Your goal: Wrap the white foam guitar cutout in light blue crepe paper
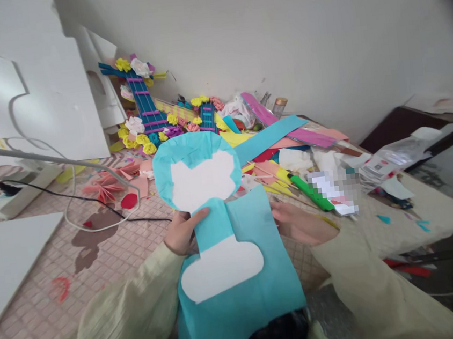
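Cutout (head view): white shape [218,273] w/ wide rounded base, narrow neck and round top; neck and rim of top covered in blue, centre of top bare white. Held in front of person, top end over near side of table [119,269].
L hand: [180,232] closed on cutout at neck, thumb laid across front, other fingers mostly hidden behind.
R hand: [301,221] partly curled, at rt edge of blue sheet [279,282]; fingertips unclear, can't tell if gripping.
Blue sheet: behind cutout's neck and base, lower part hanging twd lap.
Flowered pcs: large blue piece [143,100] w/ purple bars, smaller one [207,118] to its rt, both nr wall.
Strips: blue strip [274,137] crossing purple strip [258,109], beyond cutout, to rt.
Rt side: green item [309,190] beside pixelated area; clear plastic packaging [397,158] farther rt.
Lt side: white panel [37,103] upright, power strip [21,194] nr its foot.
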Motion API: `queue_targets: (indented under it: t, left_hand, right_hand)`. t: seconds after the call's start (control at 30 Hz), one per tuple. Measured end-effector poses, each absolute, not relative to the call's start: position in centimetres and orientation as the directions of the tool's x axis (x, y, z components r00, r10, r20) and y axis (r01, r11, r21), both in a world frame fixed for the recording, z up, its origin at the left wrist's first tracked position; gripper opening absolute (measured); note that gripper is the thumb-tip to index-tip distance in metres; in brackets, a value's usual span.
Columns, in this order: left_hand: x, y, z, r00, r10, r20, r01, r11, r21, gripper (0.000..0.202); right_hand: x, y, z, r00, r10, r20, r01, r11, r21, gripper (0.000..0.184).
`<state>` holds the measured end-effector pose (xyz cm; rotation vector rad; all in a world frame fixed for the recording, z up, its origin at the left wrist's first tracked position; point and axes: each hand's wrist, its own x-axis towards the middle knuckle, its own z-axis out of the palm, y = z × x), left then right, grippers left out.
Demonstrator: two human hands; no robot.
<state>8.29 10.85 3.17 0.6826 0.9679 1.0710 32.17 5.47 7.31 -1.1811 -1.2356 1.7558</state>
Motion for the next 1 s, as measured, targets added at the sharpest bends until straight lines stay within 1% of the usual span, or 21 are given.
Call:
queue_targets:
  t: [0.07, 0.13, 0.17, 0.23, 0.33, 0.47, 0.6, 0.67, 0.73, 0.83, 0.93, 1.0]
  left_hand:
    - [8.4, 10.9, 3.1, 0.145, 0.938, -0.316, -0.420, 0.347, 0.838, 0.042]
    - [8.4, 10.9, 3.3, 0.151, 0.936, -0.317, -0.435, 0.351, 0.829, 0.044]
    - [8.5, 10.8, 3.4, 0.158, 0.936, -0.314, -0.439, 0.352, 0.827, 0.045]
    - [8.5, 10.8, 3.6, 0.167, 0.934, -0.317, -0.436, 0.358, 0.826, 0.044]
    - [8.5, 10.8, 3.6, 0.156, 0.937, -0.313, -0.428, 0.350, 0.833, 0.037]
    - [8.1, 11.2, 3.2, 0.182, 0.948, -0.262, -0.398, 0.314, 0.862, 0.029]
    - [7.9, 11.5, 3.2, 0.179, 0.955, -0.235, -0.340, 0.284, 0.896, 0.029]
    - [7.9, 11.6, 3.4, 0.154, 0.960, -0.236, -0.365, 0.277, 0.889, 0.030]
    - [8.0, 11.5, 3.7, 0.137, 0.959, -0.246, -0.394, 0.281, 0.875, 0.030]
    - [8.0, 11.4, 3.9, 0.157, 0.950, -0.268, -0.374, 0.309, 0.874, 0.029]
    - [7.9, 11.6, 3.8, 0.225, 0.926, -0.304, -0.334, 0.367, 0.868, 0.029]
    - [7.7, 11.9, 3.8, 0.277, 0.903, -0.329, -0.320, 0.409, 0.854, 0.030]
  right_hand:
    - [31.8, 4.6, 7.5, -0.330, 0.906, -0.264, 0.140, -0.230, -0.963, 0.043]
    - [31.2, 3.9, 7.7, -0.273, 0.930, -0.244, 0.309, -0.156, -0.938, 0.041]
    - [30.8, 3.7, 7.7, -0.258, 0.938, -0.231, 0.362, -0.127, -0.923, 0.040]
    - [30.0, 3.5, 7.5, -0.264, 0.947, -0.184, 0.390, -0.070, -0.918, 0.038]
    - [29.4, 3.6, 6.8, -0.273, 0.954, -0.124, 0.326, -0.030, -0.945, 0.036]
    - [29.3, 3.8, 6.3, -0.257, 0.955, -0.145, 0.252, -0.079, -0.965, 0.037]
    - [29.1, 3.5, 6.6, -0.224, 0.958, -0.180, 0.302, -0.107, -0.947, 0.024]
    - [28.9, 3.4, 6.8, -0.193, 0.962, -0.194, 0.322, -0.125, -0.938, 0.019]
    - [28.7, 3.4, 6.8, -0.178, 0.964, -0.195, 0.317, -0.131, -0.939, 0.020]
    - [28.4, 3.5, 6.3, -0.161, 0.965, -0.206, 0.199, -0.172, -0.965, 0.029]
    - [28.0, 3.4, 5.5, -0.159, 0.956, -0.247, 0.061, -0.241, -0.969, 0.042]
    - [27.7, 3.2, 5.2, -0.175, 0.947, -0.269, -0.025, -0.278, -0.960, 0.043]
